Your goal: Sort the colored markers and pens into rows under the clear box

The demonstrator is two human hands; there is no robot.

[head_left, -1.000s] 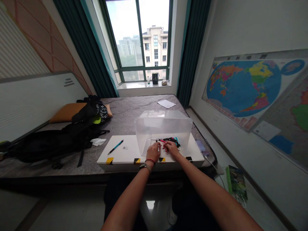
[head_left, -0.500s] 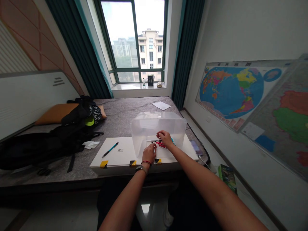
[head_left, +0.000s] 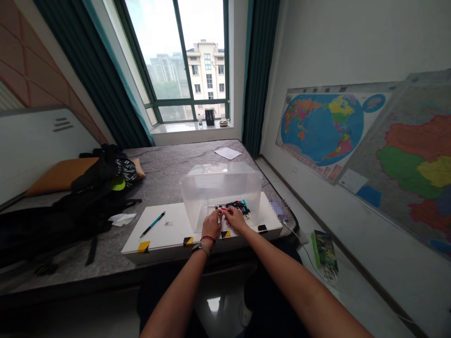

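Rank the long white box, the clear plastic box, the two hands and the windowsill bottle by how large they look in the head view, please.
1. Long white box
2. Clear plastic box
3. Left hand and right hand: too alike to rank
4. Windowsill bottle

I see the bin (head_left: 221,184) atop a box (head_left: 169,238), pens (head_left: 238,205) inside the bin, a lone pen (head_left: 152,224) left of it, paper (head_left: 228,153) behind it.
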